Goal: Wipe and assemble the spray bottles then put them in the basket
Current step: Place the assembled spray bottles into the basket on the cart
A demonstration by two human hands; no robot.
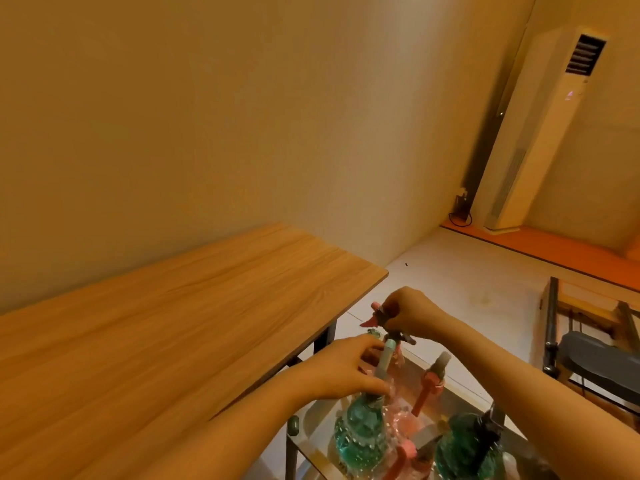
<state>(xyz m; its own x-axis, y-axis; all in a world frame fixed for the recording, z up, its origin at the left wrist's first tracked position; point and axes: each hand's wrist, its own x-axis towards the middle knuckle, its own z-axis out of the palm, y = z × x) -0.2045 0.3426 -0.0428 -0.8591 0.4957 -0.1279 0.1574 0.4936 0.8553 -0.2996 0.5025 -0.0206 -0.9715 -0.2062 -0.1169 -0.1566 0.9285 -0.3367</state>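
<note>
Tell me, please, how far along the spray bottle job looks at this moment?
Done, apparently: assembled bottles already stand in the basket, among them a dark green bottle and a pink-topped one. In hand: the right hand holds a pink spray head, while the left hand steadies the neck of a teal bottle. Left: seating that head. No cloth shows, so wiping cannot be judged.

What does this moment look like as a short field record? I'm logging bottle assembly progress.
right hand: pinches a pink-triggered spray head
left hand: grip on the neck of a teal bottle
basket: clear; holds teal and pink bottles
second teal bottle: dark head fitted
wooden table: left of the basket
cloth: none visible
</note>
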